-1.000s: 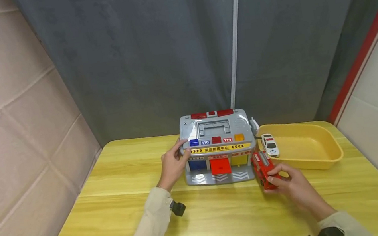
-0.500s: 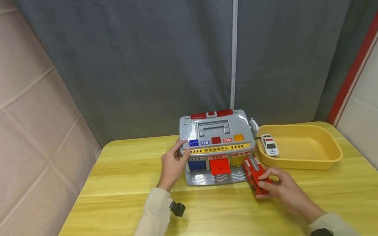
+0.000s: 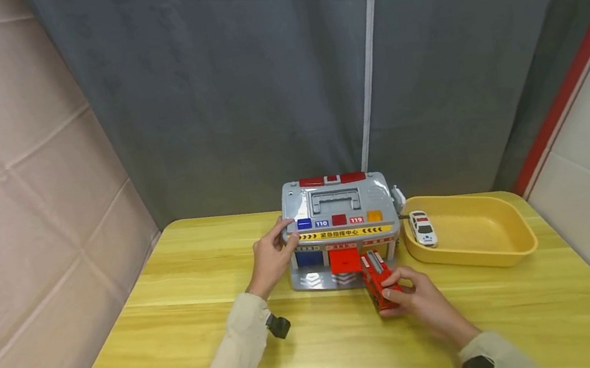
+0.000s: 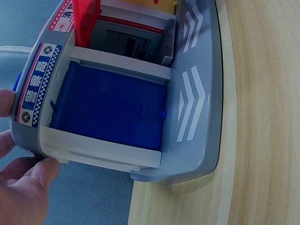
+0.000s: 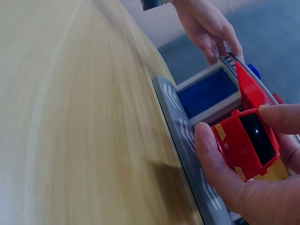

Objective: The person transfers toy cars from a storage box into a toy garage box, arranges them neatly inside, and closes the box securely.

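A grey toy emergency station [image 3: 297,201] stands at the table's far side. My left hand [image 3: 269,262] grips its left roof edge, thumb below and fingers along the top in the left wrist view. The middle red door [image 3: 345,261] is swung up, exposing its bay [image 4: 129,41]. Left of it, the blue door [image 4: 110,105] is closed. My right hand [image 3: 421,297] pinches a red toy fire truck [image 3: 377,279] between thumb and fingers at its rear. The truck points toward the station, above the front ramp and right of the raised door, covering part of the yellow door.
Right of the station is a yellow tray [image 3: 486,254] with a white toy police car [image 3: 423,228] at its left end. A grey curtain [image 3: 237,91] hangs behind the table [image 3: 207,240]. The wooden tabletop extends toward me.
My right hand has carried the fire truck left, from beside the station's right end to just right of the red door. The left hand stays at the roof edge.
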